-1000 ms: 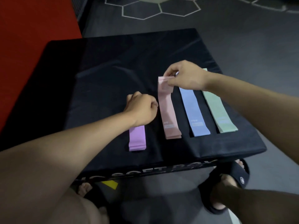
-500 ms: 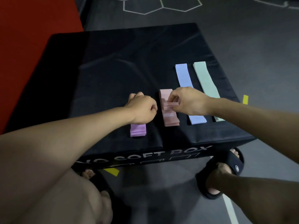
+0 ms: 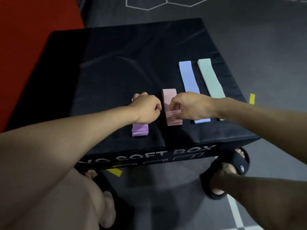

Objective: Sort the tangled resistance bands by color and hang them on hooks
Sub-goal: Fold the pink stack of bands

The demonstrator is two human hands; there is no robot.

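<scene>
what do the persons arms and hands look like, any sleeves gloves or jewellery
Both forearms are bare right up to where they leave the picture, with no sleeve in view. The left hand and the right hand wear no gloves, and no rings, watch or wristband show on the sides the camera sees. Lower down, the feet are in black slide sandals.

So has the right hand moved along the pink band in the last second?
Yes. The right hand has come from the pink band's far end toward its near end, folding it, while the blue band lies flat beside it.
</scene>
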